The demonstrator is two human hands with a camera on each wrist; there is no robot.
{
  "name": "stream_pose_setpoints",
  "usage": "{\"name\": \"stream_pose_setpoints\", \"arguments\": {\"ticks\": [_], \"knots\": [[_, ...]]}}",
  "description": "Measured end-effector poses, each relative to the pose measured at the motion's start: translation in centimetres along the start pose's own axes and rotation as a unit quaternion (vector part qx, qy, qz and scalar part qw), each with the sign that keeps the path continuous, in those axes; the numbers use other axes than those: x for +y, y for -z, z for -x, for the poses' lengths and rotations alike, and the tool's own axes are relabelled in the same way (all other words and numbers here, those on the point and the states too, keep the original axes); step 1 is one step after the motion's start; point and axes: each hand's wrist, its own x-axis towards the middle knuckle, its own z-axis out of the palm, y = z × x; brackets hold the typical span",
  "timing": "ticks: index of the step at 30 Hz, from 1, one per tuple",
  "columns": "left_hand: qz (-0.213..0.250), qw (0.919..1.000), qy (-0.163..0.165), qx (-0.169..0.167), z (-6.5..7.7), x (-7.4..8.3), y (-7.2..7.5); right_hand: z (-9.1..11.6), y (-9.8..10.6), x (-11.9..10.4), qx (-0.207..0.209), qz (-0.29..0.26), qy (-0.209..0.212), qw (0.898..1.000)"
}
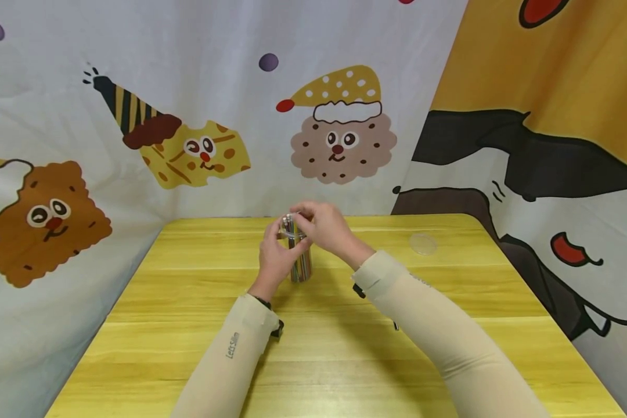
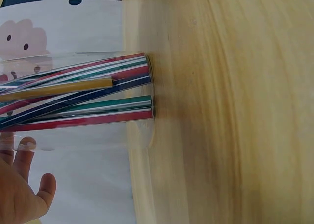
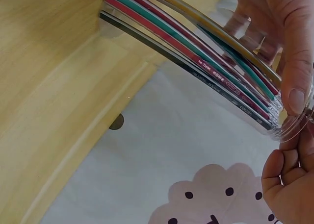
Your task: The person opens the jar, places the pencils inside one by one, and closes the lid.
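Note:
A clear plastic tube (image 1: 301,270) packed with colored pencils (image 3: 196,57) stands upright on the table. My left hand (image 1: 278,258) grips it near the top, with the thumb at the rim. Above the opening, my right hand (image 1: 326,227) pinches the upper end of a yellow pencil (image 2: 59,89). In the left wrist view this pencil's lower end sits above the tube's bottom, while red, green and dark blue pencils reach down to it. The right wrist view has my right fingers (image 3: 289,172) curled at the rim, partly cut off by the frame edge.
A round clear lid (image 1: 423,244) lies on the wooden table (image 1: 188,325) toward the back right. A small dark item (image 1: 396,325) pokes out beside my right sleeve. Behind the table hangs a cloth (image 1: 219,69) printed with cartoon snacks.

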Motion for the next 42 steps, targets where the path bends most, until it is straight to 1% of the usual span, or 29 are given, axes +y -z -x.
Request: {"name": "stream_pose_setpoints", "arguments": {"ticks": [8,12,15,17,22,28,31,34,36,39,42], "knots": [[0.001,1.0000,0.006,-0.002,0.0,0.0,0.2,-0.1,-0.7,-0.1,-0.010,0.040,0.012,0.999],[0.004,1.0000,0.006,-0.006,0.1,0.0,0.2,0.0,-1.0,0.0,-0.007,0.054,0.018,0.998],[0.003,1.0000,0.003,-0.005,0.1,0.0,0.2,0.0,-1.1,0.1,-0.001,0.070,0.035,0.997],[0.002,1.0000,0.001,-0.005,0.1,0.0,0.1,0.0,-1.2,0.2,0.003,0.092,0.054,0.994],[-0.002,1.0000,0.003,-0.002,0.1,-0.1,0.1,-0.1,-1.5,0.2,0.019,0.167,0.107,0.980],[0.000,1.0000,0.005,0.003,0.1,0.0,0.1,0.0,-1.9,0.4,0.042,0.220,0.135,0.965],[0.002,1.0000,0.000,0.003,0.1,-0.1,0.0,0.1,-2.0,0.6,0.060,0.254,0.160,0.952],[0.001,1.0000,-0.008,0.005,0.0,-0.2,0.0,0.1,-2.1,0.7,0.083,0.293,0.187,0.934],[0.003,0.9999,-0.014,0.007,0.0,-0.3,0.0,0.1,-2.2,0.8,0.096,0.312,0.200,0.924],[0.005,0.9998,-0.020,0.008,-0.1,-0.3,0.0,0.2,-2.3,0.9,0.114,0.326,0.213,0.914],[0.012,0.9996,-0.023,0.009,-0.2,-0.4,-0.1,0.2,-2.4,1.0,0.129,0.328,0.224,0.909]]}}
